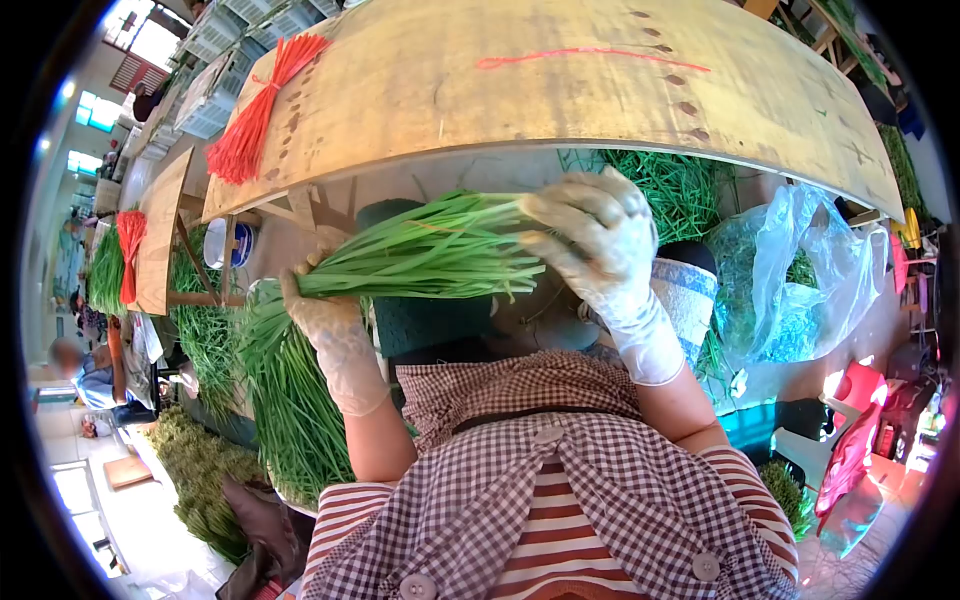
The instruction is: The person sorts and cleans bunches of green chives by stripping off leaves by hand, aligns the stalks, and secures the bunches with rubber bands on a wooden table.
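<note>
A bunch of long, flat green garlic chives [420, 250] lies sideways in front of my apron, its pale stem ends pointing right. My left hand [325, 315], in a thin whitish glove, is closed around the leafy left part. At the right end, my right hand [600, 235], also gloved, has its bent fingers on the pale stem tips; its exact grip is partly hidden. Below my left hand hangs a large heap of the same chives [290, 400]. On the wooden table [560, 100] beyond lie a tied bundle of red ties [262, 105] and one loose red tie [590, 55].
Loose green leaves [670, 190] lie on the floor under the table. A clear plastic bag [790, 280] stands to the right, near a red chair [855, 400]. At left are a white bucket [230, 242], another table [165, 240] with red ties, and a seated person [95, 375].
</note>
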`<action>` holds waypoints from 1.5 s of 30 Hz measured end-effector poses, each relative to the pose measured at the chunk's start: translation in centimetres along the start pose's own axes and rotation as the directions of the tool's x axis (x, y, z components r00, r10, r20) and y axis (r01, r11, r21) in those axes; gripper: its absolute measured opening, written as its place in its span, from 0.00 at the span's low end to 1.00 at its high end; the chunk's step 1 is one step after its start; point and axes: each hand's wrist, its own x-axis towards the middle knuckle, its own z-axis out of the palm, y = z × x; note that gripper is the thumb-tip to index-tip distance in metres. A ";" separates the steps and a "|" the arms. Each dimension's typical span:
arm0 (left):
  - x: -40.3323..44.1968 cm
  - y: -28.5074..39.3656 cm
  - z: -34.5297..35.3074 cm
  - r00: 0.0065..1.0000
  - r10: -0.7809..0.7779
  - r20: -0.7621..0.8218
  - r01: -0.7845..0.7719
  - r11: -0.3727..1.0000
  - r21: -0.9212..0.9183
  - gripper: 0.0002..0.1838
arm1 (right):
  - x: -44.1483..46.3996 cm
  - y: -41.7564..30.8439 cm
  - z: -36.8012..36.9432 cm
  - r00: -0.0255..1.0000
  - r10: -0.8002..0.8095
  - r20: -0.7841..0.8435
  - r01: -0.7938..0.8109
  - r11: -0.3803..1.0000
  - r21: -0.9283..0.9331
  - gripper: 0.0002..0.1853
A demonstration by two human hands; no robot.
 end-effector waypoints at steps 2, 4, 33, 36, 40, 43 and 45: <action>-0.1 -0.3 -0.2 0.997 -0.039 0.070 0.038 0.999 0.011 0.18 | 0.5 -1.2 1.6 0.999 -0.004 0.052 0.007 0.999 -0.051 0.19; 0.4 -1.1 -0.5 0.989 -0.101 0.103 0.105 0.994 -0.029 0.19 | 0.2 -0.9 3.5 0.992 -0.060 0.112 0.063 0.998 -0.018 0.14; 1.2 -0.9 0.3 0.991 -0.103 0.085 0.112 0.988 -0.106 0.19 | -2.8 -2.9 0.8 0.542 0.665 0.514 -0.834 0.348 0.428 0.16; 1.7 -1.3 0.4 0.990 -0.133 0.043 0.138 0.978 -0.156 0.19 | -2.1 -2.8 1.4 0.550 0.567 0.614 -0.802 0.151 0.578 0.13; 3.4 0.4 -1.3 0.997 -0.068 -0.025 0.067 0.997 -0.050 0.19 | -2.0 0.2 -1.5 0.455 0.725 0.517 -0.675 -0.098 0.732 0.10; 2.7 0.8 -1.3 0.997 -0.055 -0.054 0.058 0.997 0.060 0.19 | -4.5 4.5 -0.8 0.544 0.772 0.328 -0.802 0.364 0.473 0.14; 2.4 0.5 -1.3 0.995 -0.095 0.036 0.096 0.995 -0.021 0.20 | -2.2 2.2 -1.0 0.316 0.757 0.572 -0.933 0.136 0.334 0.19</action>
